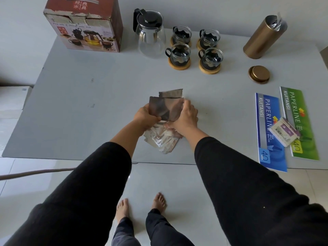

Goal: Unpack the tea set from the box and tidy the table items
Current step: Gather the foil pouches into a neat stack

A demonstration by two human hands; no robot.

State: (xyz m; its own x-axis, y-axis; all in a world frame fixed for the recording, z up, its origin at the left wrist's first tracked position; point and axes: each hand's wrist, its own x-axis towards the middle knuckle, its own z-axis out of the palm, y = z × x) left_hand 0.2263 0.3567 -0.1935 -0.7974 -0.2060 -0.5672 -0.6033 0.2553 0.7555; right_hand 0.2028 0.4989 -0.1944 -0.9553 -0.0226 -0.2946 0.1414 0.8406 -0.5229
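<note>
both hands meet over the middle of the grey worktop [88, 107]. the left hand [144, 116] and the right hand [186, 118] are each clenched on the sides of a bunch of silver foil sachets [166, 108], held upright between them, with one sachet sticking up behind the rest. under the wrists a loose heap of sachets [160, 141] lies fanned on the worktop, its lowest corner close to the near edge.

the tea set box [83, 25] stands at the far left corner, hard against the back edge. just to its right is the glass teapot [150, 35] with a black lid, and next to that four glass cups [195, 48] on round wooden coasters, grouped two by two, apart from one another. at the far right a gold canister [260, 39] stands open with foil showing at its mouth; its lid [258, 74] lies flat in front of it.

along the right side two receipt books, the blue book [269, 132] and the green book [301, 125], lie side by side, with a small packet [284, 133] resting across both. the blue book overhangs the near edge.

the whole left half of the worktop is bare, as is the band between the hands and the cups.
</note>
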